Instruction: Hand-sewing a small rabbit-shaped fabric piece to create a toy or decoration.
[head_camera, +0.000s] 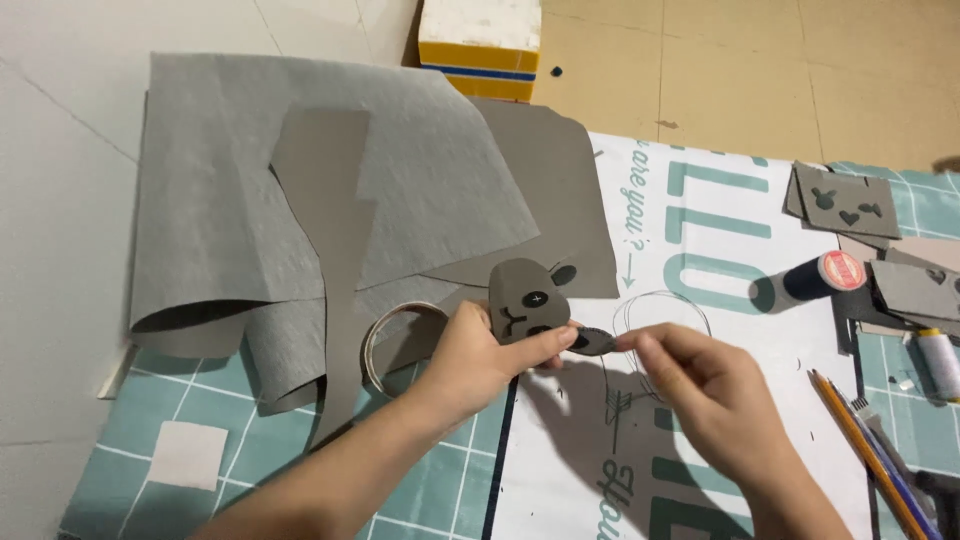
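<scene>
The left hand (480, 350) is pinching a grey felt face piece (525, 298) upright above the bench (730, 300), steadying it while the right hand (700, 385) is closing fingertips on what is probably a thread, near a small dark oval (596, 342).

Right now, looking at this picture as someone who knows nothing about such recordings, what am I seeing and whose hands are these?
There is no machine here: one camera worn on a person's head looks down at their own two bare hands. The left hand holds a small grey felt animal face with black buttons. The right hand pinches a small dark oval piece against its edge; thin thread loops curl just above. On the surface lie large grey felt sheets, a clear tape ring, a dark spool with a red end, a white thread spool and pencils, all on a teal-and-white printed mat.
</scene>
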